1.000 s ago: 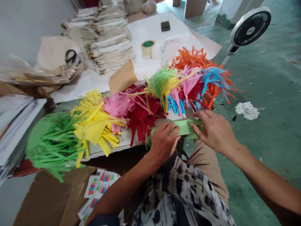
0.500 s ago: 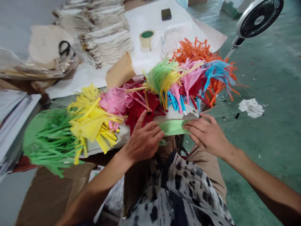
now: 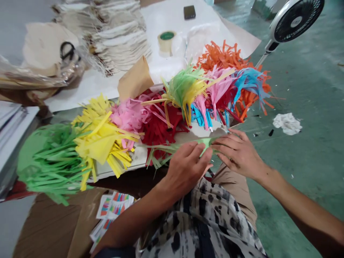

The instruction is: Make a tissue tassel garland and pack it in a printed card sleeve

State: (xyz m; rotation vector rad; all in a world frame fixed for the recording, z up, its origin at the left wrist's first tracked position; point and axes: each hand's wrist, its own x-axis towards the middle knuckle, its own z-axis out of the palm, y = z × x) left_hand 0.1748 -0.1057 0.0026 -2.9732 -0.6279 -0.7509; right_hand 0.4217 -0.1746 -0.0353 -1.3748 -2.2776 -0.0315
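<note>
A light green tissue paper tassel [image 3: 206, 142] lies along the near table edge in front of me, its cut strips spreading out to the left. My left hand [image 3: 188, 163] is closed over its middle, fingers curled and pressed together. At the right end, my right hand [image 3: 236, 152] grips the paper between bent fingers, with the thumb side partly hidden. Just beyond my hands are a dark red tassel [image 3: 161, 123], a pink tassel [image 3: 130, 114] and a light green and yellow bundle [image 3: 185, 86].
Yellow tassels [image 3: 100, 143] and green tassels [image 3: 51, 157] lie left; orange strips [image 3: 223, 55] and blue strips [image 3: 248, 84] right. A tape roll [image 3: 166, 43], a black box [image 3: 189, 12] and pale bundles [image 3: 120, 43] sit behind. A fan [image 3: 295, 21] stands right; printed cards [image 3: 115, 206] lie below.
My left hand has slid right, closer to my right hand, and curled over the paper. The flat green band now looks narrower, and its strips show to the left. My right hand stays nearly still.
</note>
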